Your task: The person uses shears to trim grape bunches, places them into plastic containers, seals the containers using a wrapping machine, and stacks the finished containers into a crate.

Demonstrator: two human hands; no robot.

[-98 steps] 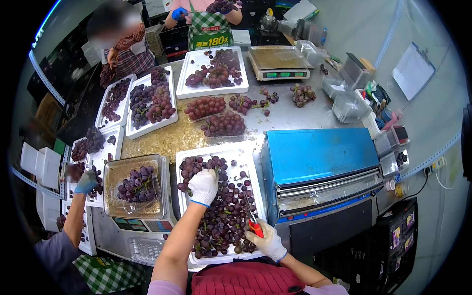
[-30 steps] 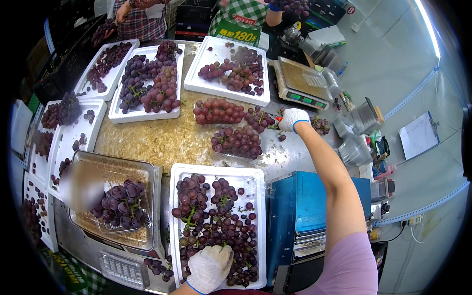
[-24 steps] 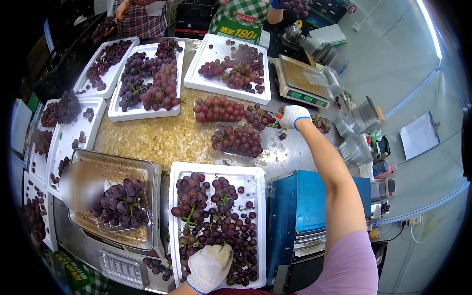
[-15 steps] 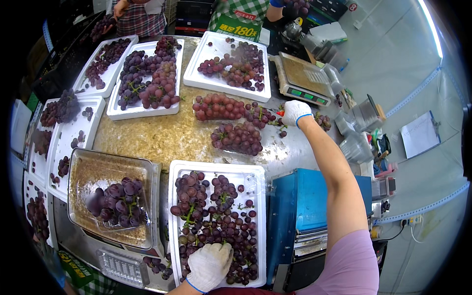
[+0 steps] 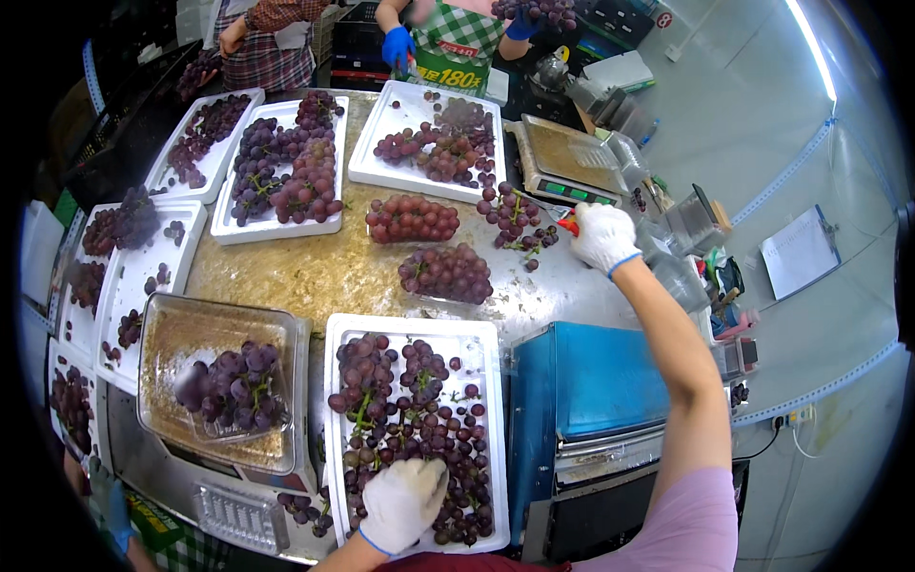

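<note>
My right hand, in a white knit glove with a blue cuff, is stretched to the far right, closed on red-handled scissors. Just left of it, a loose grape bunch with green stems lies on the metal table. Close to my body, my left hand, gloved the same way, rests with curled fingers over the dark grapes in a white foam tray. What its fingertips pinch, if anything, is hidden. Two packed punnets of grapes, one redder and one darker, stand mid-table.
A scale at left bears a grape punnet. An empty clear punnet lies below it. A blue-topped machine stands beside my tray. Across the table are more grape trays, another scale and co-workers with blue gloves.
The view has shifted slightly. My right hand, with the scissors, has turned and sits farther from the loose bunch. My left hand stays over the tray. A co-worker's blue-gloved hand has appeared at the top.
</note>
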